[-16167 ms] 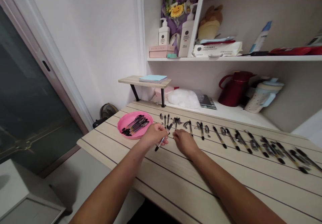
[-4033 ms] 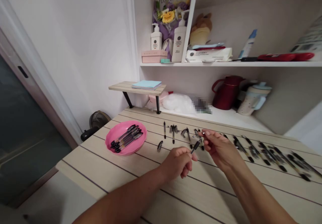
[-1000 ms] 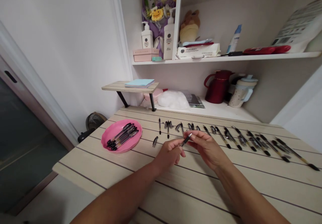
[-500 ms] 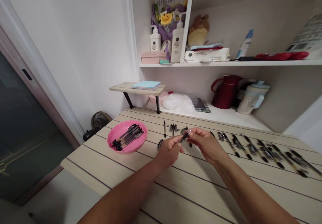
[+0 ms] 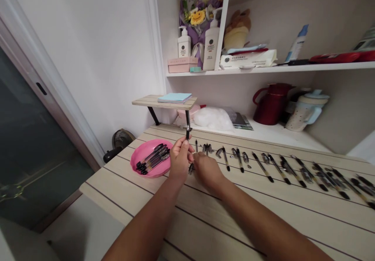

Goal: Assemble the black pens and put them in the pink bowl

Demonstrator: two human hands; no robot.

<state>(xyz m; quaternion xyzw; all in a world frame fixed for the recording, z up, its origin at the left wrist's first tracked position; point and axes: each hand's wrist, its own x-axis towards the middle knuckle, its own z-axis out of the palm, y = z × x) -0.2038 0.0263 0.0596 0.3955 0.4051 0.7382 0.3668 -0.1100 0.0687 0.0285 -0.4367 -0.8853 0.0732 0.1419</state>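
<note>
My left hand (image 5: pixel 179 160) is closed around a pen (image 5: pixel 188 133), whose black grip and metal tip point up above the fingers. Its lower part is hidden by the hand. Beside it, my right hand (image 5: pixel 208 172) is curled with the fingertips turned down and away, so what they hold, if anything, is hidden. A dark pen cap (image 5: pixel 191 169) shows on the table just under the right fingers. To the left, a pink tray (image 5: pixel 136 167) holds several capped black pens (image 5: pixel 155 157).
Uncapped pens (image 5: pixel 263 167) with loose caps and small parts (image 5: pixel 245 157) lie in a row across the slatted table (image 5: pixel 181 229). Behind stand a small riser (image 5: pixel 140 101) with blue paper (image 5: pixel 175 97), a plastic bag (image 5: pixel 213 118), a red jug (image 5: pixel 272 104) and a tumbler (image 5: pixel 304 112).
The view has shifted slightly. My left hand has raised the pen tip upright, and my right hand has left the pen's tip and come down close to the cap by the left hand.
</note>
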